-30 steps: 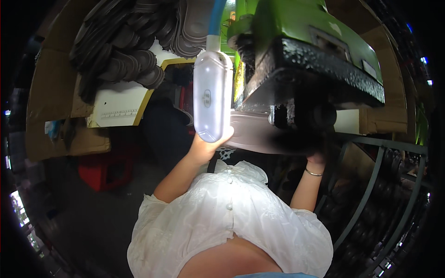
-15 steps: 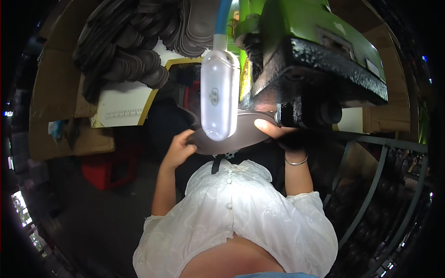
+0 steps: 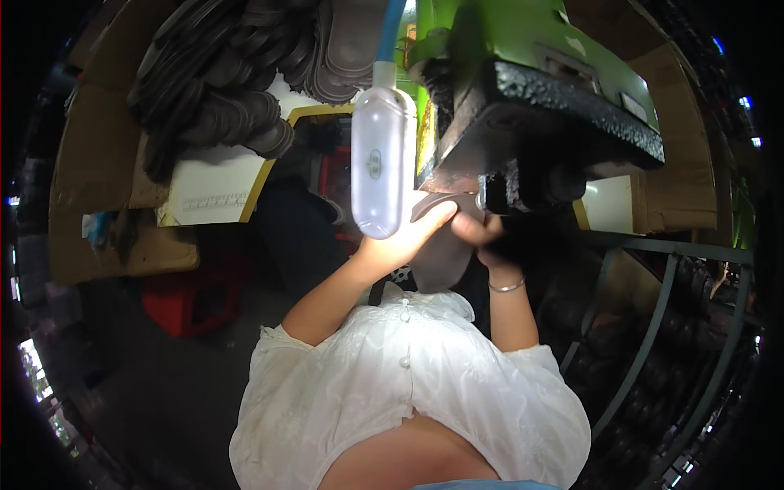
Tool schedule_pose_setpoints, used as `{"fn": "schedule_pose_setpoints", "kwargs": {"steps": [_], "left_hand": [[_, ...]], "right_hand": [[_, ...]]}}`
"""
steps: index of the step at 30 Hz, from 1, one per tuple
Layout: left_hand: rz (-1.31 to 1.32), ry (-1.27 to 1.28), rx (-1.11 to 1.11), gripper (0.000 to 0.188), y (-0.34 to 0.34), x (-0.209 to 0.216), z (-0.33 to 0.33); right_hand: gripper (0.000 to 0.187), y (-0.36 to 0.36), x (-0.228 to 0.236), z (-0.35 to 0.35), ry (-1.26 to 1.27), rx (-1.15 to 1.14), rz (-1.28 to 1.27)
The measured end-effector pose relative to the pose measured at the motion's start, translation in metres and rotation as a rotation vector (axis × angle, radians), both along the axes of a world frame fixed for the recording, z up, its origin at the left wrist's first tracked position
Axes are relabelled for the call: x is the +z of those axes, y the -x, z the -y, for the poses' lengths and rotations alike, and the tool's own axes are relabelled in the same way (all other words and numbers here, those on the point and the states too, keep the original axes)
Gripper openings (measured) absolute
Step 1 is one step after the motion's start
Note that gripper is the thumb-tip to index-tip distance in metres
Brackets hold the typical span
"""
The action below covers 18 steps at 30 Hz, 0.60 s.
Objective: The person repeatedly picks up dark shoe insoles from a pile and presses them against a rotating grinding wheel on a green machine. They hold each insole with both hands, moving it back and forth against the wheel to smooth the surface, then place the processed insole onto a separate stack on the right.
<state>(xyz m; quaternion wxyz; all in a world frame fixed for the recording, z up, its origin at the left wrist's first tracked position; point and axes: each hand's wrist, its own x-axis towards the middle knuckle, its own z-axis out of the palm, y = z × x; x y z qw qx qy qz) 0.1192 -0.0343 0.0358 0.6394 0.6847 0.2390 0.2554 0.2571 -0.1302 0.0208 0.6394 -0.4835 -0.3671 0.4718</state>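
Observation:
A grey-brown shoe sole (image 3: pixel 443 260) points down toward my lap, its upper end close under the green machine's working head (image 3: pixel 494 192). My left hand (image 3: pixel 406 243) grips its left side, thumb stretched across the upper face. On the opposite edge is my right hand (image 3: pixel 480 230), thumb over the sole and the other fingers in shadow beneath the black machine part. A lit white lamp (image 3: pixel 380 163) hangs in front and covers some of my left hand.
The green machine (image 3: pixel 531 41) fills the far right. Stacked soles (image 3: pixel 233 82) lie on a white-topped table (image 3: pixel 214 186) at the far left. A red stool (image 3: pixel 192 298) stands on the left, and a metal rack (image 3: pixel 653 318) is on the right.
The sole has swung from lying crosswise to pointing toward me. My left hand has moved right, to near my right hand. The view has shifted slightly.

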Motion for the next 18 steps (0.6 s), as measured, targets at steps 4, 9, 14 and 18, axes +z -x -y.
{"fn": "schedule_pose_setpoints", "kwargs": {"steps": [4, 9, 14, 18], "left_hand": [[0.098, 0.138, 0.102, 0.017, 0.005, -0.002, 0.012], [0.070, 0.233, 0.202, 0.014, 0.017, -0.022, 0.021], [-0.117, 0.328, 0.051, 0.024, 0.032, -0.010, 0.015], [0.112, 0.375, 0.139, 0.031, 0.056, -0.020, 0.004]], "right_hand": [[0.043, -0.030, -0.041, 0.062, 0.458, 0.499, 0.260], [0.031, -0.082, -0.026, 0.104, 0.200, -0.126, -0.065], [0.031, -0.073, -0.001, 0.065, -0.047, -0.618, -0.119], [0.031, -0.043, 0.005, 0.030, -0.127, -0.628, -0.117]]}}
